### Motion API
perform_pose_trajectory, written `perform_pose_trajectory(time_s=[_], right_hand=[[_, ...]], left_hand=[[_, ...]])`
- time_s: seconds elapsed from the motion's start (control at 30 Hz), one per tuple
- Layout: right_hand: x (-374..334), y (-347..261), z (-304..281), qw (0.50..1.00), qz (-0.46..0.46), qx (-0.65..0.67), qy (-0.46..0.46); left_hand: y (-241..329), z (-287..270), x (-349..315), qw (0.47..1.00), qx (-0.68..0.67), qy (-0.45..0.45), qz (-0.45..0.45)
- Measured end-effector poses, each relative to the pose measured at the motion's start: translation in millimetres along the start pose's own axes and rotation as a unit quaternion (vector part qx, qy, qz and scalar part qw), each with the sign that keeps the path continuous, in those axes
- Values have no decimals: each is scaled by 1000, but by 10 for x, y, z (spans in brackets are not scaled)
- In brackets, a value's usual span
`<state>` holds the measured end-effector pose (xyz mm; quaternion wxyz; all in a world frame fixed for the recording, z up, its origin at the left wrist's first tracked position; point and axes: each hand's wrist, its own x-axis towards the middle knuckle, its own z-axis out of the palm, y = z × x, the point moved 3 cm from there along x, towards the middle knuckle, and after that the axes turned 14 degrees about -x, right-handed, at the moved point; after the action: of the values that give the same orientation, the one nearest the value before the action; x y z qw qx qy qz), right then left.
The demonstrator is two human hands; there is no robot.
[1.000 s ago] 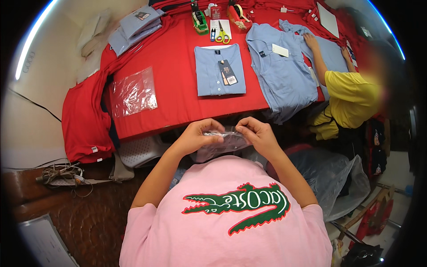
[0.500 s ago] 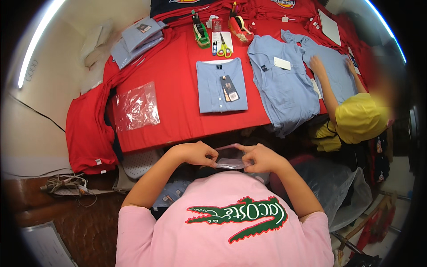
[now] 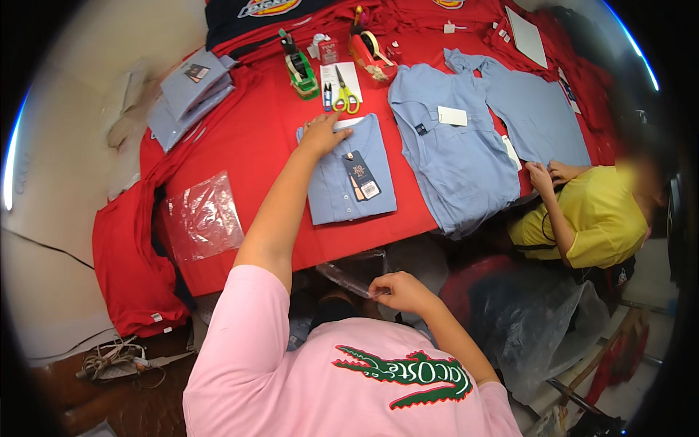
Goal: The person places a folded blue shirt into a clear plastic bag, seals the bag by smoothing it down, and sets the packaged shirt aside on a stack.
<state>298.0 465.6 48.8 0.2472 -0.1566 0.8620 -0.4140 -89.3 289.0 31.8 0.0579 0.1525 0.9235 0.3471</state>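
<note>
Beneath the fingers of the left hand [image 3: 324,137] and beyond those of the right hand [image 3: 404,291] spreads a red-covered table [image 3: 280,109]. Off to the right of the left fingers lie two light blue garments [image 3: 466,160] side by side, a co-worker's hands [image 3: 540,179] at the near edge of the right-hand one. Directly under the left fingers is the folded blue shirt [image 3: 328,197], flat on the cloth; these fingers are spread over its neckline, not closed around it. Up and left of them, well apart, sits a pile of bagged blue garments [image 3: 193,84]. Lower left of the same fingers, a flat clear bag [image 3: 204,215] rests on the table. The right fingertips pinch another clear bag [image 3: 348,280], which extends to their left. Past the left fingertips stands a green tape dispenser [image 3: 300,73]; nearer them lie yellow-handled scissors [image 3: 349,100]. Below those fingers, a dark tag [image 3: 358,173] lies on the shirt.
</note>
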Motion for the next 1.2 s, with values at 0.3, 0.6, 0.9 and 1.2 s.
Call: perform_pose_trajectory(time_s=[0.3, 0.6, 0.9, 1.2], right_hand=[[-210, 378, 220, 989, 35, 62, -130], [-126, 952, 7, 997, 5, 14, -82], [100, 839, -681, 996, 52, -60, -51], [396, 667, -934, 990, 10, -119, 70]], left_hand=[[185, 369, -1013, 994, -67, -47, 67], [943, 571, -2707, 937, -308, -89, 141], [491, 892, -3735, 967, -157, -188, -67], [339, 1204, -3934, 791, -551, -15, -265]])
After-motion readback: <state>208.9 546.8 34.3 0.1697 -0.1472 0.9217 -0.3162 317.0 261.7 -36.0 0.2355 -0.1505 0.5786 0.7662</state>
